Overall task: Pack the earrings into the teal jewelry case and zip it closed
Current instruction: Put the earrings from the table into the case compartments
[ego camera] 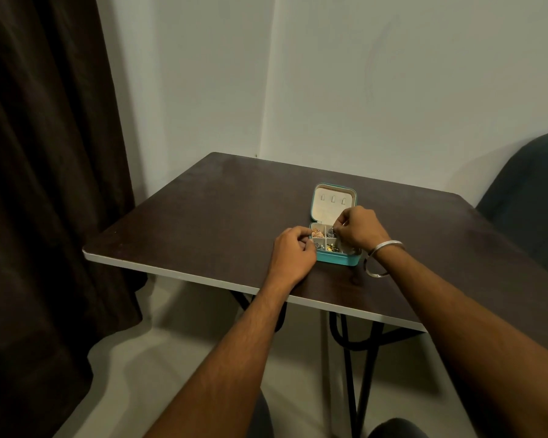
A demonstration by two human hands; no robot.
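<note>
Left hand [293, 252]: fingers curled, resting against the case's left edge; any hold cannot be told. Right hand [359, 230]: fingertips pinched together over the far-right compartment, apparently on a dark earring [330, 231]. Teal jewelry case [337, 260]: open on the dark table [203, 216], lid [334, 202] upright, earrings in its compartments.

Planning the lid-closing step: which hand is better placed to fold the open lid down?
Probably the right hand. It sits over the far compartments of the teal jewelry case, right beside the upright lid. The left hand rests at the near-left corner, better suited to steadying the base.
</note>
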